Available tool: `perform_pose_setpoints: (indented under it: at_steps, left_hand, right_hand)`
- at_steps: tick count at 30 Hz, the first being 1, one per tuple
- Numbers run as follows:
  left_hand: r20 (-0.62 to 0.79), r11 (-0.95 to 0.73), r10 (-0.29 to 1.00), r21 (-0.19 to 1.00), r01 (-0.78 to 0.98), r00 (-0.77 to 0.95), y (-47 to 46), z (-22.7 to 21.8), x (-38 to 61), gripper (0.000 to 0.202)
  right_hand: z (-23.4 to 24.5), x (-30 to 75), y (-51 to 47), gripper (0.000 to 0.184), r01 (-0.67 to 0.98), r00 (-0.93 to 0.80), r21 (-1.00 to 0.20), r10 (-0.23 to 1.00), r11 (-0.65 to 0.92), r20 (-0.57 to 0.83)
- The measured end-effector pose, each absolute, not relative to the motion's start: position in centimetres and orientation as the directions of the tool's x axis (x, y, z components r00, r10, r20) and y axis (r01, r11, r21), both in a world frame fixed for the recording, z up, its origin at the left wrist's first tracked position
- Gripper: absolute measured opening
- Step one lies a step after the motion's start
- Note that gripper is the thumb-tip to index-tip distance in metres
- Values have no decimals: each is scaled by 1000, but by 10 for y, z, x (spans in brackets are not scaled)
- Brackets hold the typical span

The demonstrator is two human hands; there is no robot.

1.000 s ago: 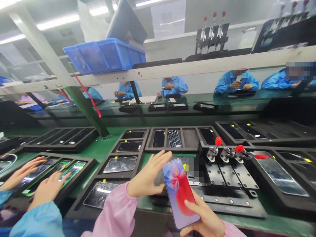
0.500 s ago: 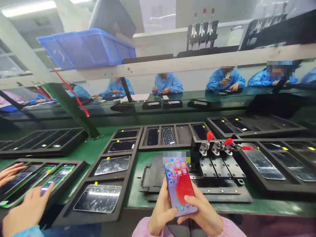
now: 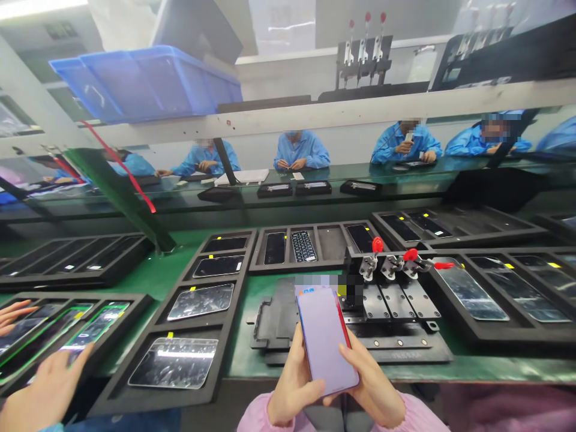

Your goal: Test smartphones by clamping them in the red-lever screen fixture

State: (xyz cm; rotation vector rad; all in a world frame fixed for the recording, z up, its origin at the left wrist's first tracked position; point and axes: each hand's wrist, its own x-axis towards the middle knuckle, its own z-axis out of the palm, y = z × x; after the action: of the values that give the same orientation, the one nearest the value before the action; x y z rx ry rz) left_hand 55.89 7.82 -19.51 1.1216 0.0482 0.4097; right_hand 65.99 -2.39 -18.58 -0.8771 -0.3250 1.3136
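A smartphone (image 3: 329, 345) with a lit, mostly plain pale lilac screen is held upright at the front edge of the bench. My left hand (image 3: 294, 381) is closed around its left side, the thumb by the lower left corner. On the other side my right hand (image 3: 375, 384) grips the phone, its thumb along the right edge and fingers partly hidden beneath. Just behind the phone stands a black clamp fixture (image 3: 382, 300) with red-tipped toggle levers. Its flat left plate (image 3: 279, 318) is partly covered by the phone and my hands.
At left, a co-worker's hand (image 3: 49, 384) touches a lit phone in a black tray (image 3: 139, 300). Foam trays of screens stand left (image 3: 220, 354) and right (image 3: 450, 324). A blue bin (image 3: 144, 84) sits on the shelf overhead. Several people in blue work across the bench.
The phone's screen has gone from app icons on a red wallpaper to a mostly plain pale page. My thumb has moved from the screen to the right edge. The view has shifted slightly.
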Motion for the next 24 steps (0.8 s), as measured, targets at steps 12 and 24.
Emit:
perform_pose_setpoints:
  at_steps: [12,24]
  left_hand:
    - [-1,432,463,873,-225,887,69,-209,557,98]
    - [-55,509,649,772,-380,758,62,-231,561,74]
  right_hand:
    - [-191,658,-22,60,-668,280,-744,926,-3,-254]
    - [-184,683,-43,39,83,582,-993,813,-83,-19]
